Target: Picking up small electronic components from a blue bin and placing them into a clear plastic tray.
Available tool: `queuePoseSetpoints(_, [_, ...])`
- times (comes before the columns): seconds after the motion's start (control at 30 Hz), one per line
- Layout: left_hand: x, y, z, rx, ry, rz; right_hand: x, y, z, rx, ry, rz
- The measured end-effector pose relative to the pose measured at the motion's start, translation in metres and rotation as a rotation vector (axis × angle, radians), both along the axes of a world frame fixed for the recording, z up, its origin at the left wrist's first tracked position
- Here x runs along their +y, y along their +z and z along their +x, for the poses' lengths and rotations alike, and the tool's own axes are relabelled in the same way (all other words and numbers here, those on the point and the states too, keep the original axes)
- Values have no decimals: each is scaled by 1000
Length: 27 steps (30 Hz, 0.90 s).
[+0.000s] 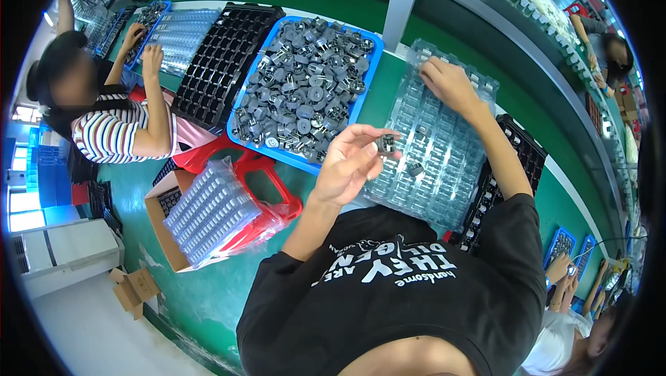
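Note:
My left hand (pixel 350 166) pinches a small dark grey and metallic component (pixel 386 143) between thumb and fingertips, above the near left part of a clear plastic blister tray (pixel 433 147). My right hand (pixel 449 86) reaches over the tray's far end, its fingers bent down and drawn together at the pockets; whatever they grip is hidden. A loose small dark part (pixel 415 170) lies on the tray, close to my left hand. Left of the tray, a blue bin (pixel 377 57) is heaped with grey round components (pixel 305 84) like the held one.
Black pocketed trays (pixel 222 57) (pixel 524 154) flank my work area. A red stool (pixel 274 175) and a cardboard box (pixel 158 202) with a bagged clear tray stand lower left. A co-worker (pixel 125 112) works at the left; others sit at the right. A grey post (pixel 404 1) rises ahead.

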<state>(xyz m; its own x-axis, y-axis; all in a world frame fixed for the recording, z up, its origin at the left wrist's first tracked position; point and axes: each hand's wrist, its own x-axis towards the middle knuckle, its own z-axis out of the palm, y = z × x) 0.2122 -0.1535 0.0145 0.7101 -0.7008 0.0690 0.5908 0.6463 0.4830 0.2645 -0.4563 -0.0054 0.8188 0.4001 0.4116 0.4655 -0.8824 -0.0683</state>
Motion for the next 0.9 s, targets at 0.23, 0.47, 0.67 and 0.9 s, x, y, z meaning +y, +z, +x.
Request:
queuePoseSetpoints(0.23, [-11, -1, -5, -170, 148, 141, 61, 48, -74, 358, -17, 1225])
queuePoseSetpoints(0.47, [-21, -4, -13, -269, 194, 194, 92, 93, -127, 100, 169, 633])
queuePoseSetpoints(0.67, [-20, 8, -22, -387, 174, 223, 98, 90, -138, -72, 205, 443])
queuePoseSetpoints(0.9, [-17, -4, -26, -569, 254, 163, 100, 91, -142, -55, 219, 427])
